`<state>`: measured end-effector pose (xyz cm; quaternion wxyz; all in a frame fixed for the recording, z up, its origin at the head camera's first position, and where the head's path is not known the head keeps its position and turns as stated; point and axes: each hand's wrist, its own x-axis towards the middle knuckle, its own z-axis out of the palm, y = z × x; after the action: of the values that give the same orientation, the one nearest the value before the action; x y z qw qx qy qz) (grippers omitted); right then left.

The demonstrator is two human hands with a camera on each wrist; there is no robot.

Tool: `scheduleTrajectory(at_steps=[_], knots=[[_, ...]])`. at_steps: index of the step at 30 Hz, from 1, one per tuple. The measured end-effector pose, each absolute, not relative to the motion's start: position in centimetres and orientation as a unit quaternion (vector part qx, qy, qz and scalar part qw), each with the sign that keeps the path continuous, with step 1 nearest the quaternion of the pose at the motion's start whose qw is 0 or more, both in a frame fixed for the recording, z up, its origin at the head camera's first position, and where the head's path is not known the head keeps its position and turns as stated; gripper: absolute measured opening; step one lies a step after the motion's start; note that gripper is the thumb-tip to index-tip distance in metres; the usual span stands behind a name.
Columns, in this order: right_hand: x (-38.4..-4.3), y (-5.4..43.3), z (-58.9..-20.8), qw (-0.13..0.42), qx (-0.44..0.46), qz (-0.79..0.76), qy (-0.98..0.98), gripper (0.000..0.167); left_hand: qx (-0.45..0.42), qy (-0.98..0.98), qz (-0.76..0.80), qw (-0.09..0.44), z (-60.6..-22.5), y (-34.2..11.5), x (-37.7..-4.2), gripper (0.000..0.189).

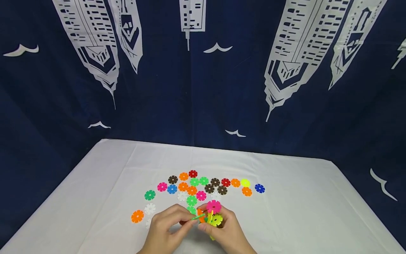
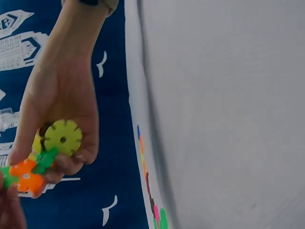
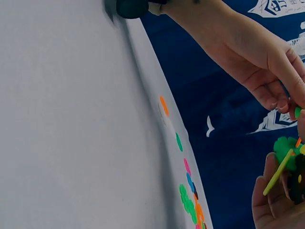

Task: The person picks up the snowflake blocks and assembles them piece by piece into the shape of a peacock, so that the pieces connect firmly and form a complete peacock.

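Observation:
My left hand (image 1: 169,224) pinches a green notched disc (image 1: 198,217) between thumb and fingers, its edge against an orange disc (image 1: 201,213). My right hand (image 1: 229,228) grips a cluster of interlocked snowflake discs. In it a pink disc (image 1: 214,206) stands at the top and a yellow disc (image 1: 217,220) faces up. The left wrist view shows the yellow disc (image 2: 63,137) in the right palm, with the orange disc (image 2: 26,175) and green ones beside it. A dark disc (image 3: 296,179) shows in the right wrist view. Fingers hide part of the cluster.
Loose notched discs lie spread on the white tablecloth (image 1: 285,204) beyond the hands, among them a blue disc (image 1: 259,188) on the right. An orange disc (image 1: 137,216) and a white disc (image 1: 150,209) lie left of the left hand. A dark blue printed curtain (image 1: 190,88) hangs behind.

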<state>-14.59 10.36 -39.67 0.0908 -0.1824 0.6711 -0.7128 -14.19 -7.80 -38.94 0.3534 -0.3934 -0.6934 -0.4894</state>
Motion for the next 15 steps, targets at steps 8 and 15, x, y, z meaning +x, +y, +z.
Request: scheduleTrajectory(at_steps=[8, 15], knots=[[-14.5, 10.1, -40.1, 0.053, -0.212, -0.713, 0.666, 0.034, -0.447, -0.642, -0.417, 0.463, -37.4, -7.3, -14.0, 0.023], [-14.3, 10.0, -40.0, 0.032, -0.217, -0.713, 0.666, 0.036, -0.494, -0.618, -0.34, 0.508, -37.0, -7.6, -14.5, 0.025]])
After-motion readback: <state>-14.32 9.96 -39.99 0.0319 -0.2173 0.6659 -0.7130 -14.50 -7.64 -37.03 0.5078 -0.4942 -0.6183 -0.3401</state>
